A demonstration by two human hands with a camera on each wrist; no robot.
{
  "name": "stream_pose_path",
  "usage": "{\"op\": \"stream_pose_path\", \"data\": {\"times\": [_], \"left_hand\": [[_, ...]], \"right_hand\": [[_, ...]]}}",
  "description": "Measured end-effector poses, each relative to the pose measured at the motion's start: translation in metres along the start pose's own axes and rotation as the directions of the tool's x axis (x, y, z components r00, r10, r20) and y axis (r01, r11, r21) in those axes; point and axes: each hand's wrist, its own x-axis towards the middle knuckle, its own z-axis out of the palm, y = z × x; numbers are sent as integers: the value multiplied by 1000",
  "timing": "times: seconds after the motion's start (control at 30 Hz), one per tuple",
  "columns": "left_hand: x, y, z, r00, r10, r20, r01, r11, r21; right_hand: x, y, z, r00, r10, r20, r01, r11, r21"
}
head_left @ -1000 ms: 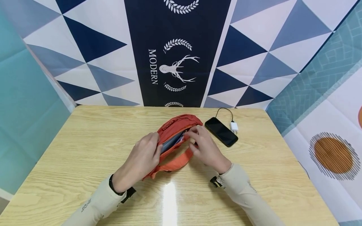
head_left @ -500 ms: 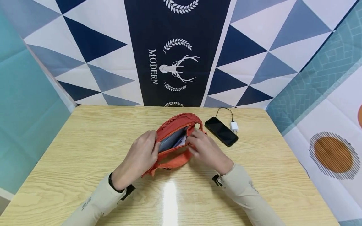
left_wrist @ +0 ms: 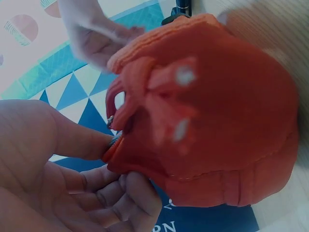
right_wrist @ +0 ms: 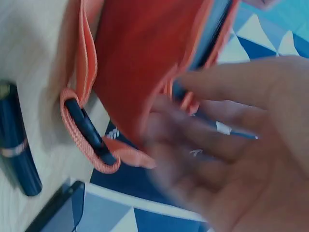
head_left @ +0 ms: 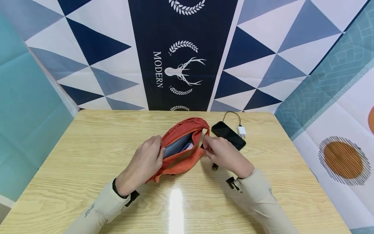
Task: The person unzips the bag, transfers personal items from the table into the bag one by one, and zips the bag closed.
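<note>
A red waist bag [head_left: 187,123] stands unzipped on the table, its mouth facing me. Inside I see a grey-blue lining and a small white-and-purple item [head_left: 188,146]. My left hand [head_left: 146,156] grips the left part of the bag's rim, with thumb and fingers pinching its edge in the left wrist view. My right hand [head_left: 226,154] is beside the bag's right end, close to the orange strap [head_left: 182,165]. Its fingers are loosely bent and blurred in the right wrist view, with no object visible between them. A dark tube [right_wrist: 18,140] lies on the table below that hand.
A black phone [head_left: 228,135] lies right of the bag, partly behind my right hand. A white charger plug [head_left: 241,131] with a black cable is beside it. The strap's black buckle [right_wrist: 89,130] hangs near the tube. A patterned cloth [head_left: 187,55] covers the wall behind the table [head_left: 102,146].
My right hand has left the bag's opening and moved right, overlapping the phone and uncovering the dark tube. The bag's mouth gapes wider than a second ago. My left hand keeps its grip.
</note>
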Motion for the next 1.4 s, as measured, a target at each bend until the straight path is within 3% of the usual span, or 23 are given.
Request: {"op": "stream_pose_path", "data": {"times": [0.07, 0.17, 0.23, 0.3, 0.5, 0.7, 0.77, 0.83, 0.93, 1.0, 1.17, 1.4], "left_hand": [[0, 0, -1, 1000, -1, 7, 1, 1000, 4], [-1, -1, -1, 1000, -9, 22, 8, 1000, 10], [-2, -1, -1, 999, -17, 34, 17, 1000, 12], [-2, -1, -1, 999, -24, 49, 23, 1000, 18], [-1, -2, 0, 998, -18, 59, 16, 999, 36], [1, -3, 0, 998, -2, 56, 0, 999, 36], [2, -3, 1, 998, 2, 65, -5, 999, 42], [3, -3, 1, 998, 4, 70, -7, 999, 45], [3, -4, 0, 998, 1, 70, -4, 999, 48], [3, -5, 0, 998, -1, 68, -3, 999, 47], [2, -6, 0, 997, -14, 79, 10, 999, 53], [1, -5, -1, 994, -22, 103, 16, 998, 60]], "right_hand": [[-1, 4, -2, 991, 83, 104, -83, 997, -8], [-3, 12, 3, 945, 213, 247, -204, 977, -63], [-3, 17, 9, 910, 290, 298, -272, 957, -100], [-3, 23, 15, 889, 339, 308, -315, 941, -128], [0, 36, 25, 871, 396, 290, -374, 918, -130], [-2, 39, 13, 864, 402, 303, -376, 915, -145], [-5, 38, 7, 883, 388, 265, -365, 922, -133], [-7, 37, 0, 920, 340, 197, -325, 940, -101], [-9, 33, -10, 972, 225, 69, -221, 974, -56], [-9, 29, -16, 990, 140, -17, -141, 989, -48], [-3, 15, -19, 986, -1, -166, 2, 1000, 6], [3, -4, -5, 947, -117, -299, 151, 984, 92]]}}
